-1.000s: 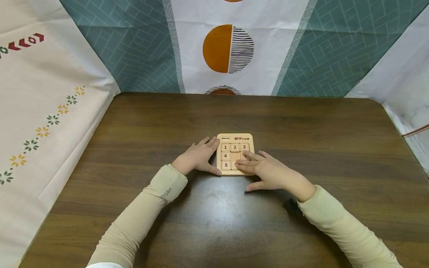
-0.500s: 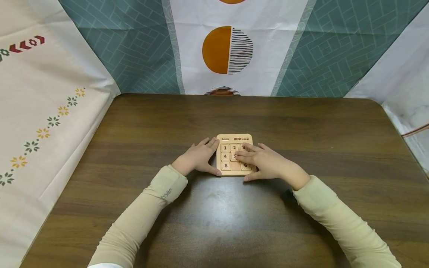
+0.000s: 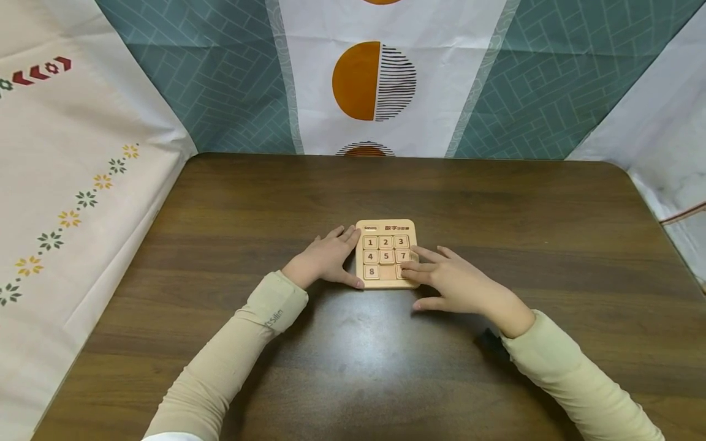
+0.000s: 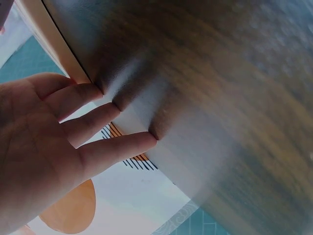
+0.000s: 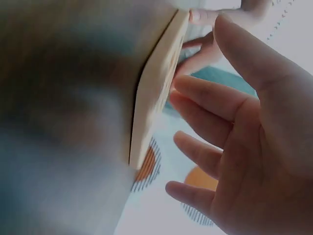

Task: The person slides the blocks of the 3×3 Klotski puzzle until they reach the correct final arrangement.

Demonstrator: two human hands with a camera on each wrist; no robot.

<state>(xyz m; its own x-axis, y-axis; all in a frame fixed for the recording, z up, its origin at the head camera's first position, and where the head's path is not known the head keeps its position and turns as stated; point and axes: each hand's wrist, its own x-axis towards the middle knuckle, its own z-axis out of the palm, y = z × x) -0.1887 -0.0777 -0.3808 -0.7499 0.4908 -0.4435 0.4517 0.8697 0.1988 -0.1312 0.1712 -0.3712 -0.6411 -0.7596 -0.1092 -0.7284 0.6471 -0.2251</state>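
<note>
A light wooden number slide puzzle [image 3: 388, 272] lies flat on the table in the head view. Its tiles read 1, 2, 3 along the top and 4, 5, 7 in the middle. In the bottom row, tile 8 [image 3: 372, 272] is at the left, the slot beside it is bare, and fingers partly cover the right tile. My left hand [image 3: 326, 258] rests at the board's left side, thumb at the lower corner, fingers extended in the left wrist view [image 4: 58, 122]. My right hand [image 3: 460, 283] reaches from the right, straight fingertips over the bottom right tile, thumb apart from the board.
The brown wooden table [image 3: 265, 190] surrounds the puzzle. A patterned teal and white cloth [image 3: 237, 79] hangs behind its far edge, and a white embroidered cloth [image 3: 83, 135] is at the left. A small dark object [image 3: 493, 345] shows under the right wrist.
Tile 5 has slid up from the bottom row into the centre, leaving the bottom middle slot bare. My right hand then shifted right and toward the bottom right tile. The left hand stayed put.
</note>
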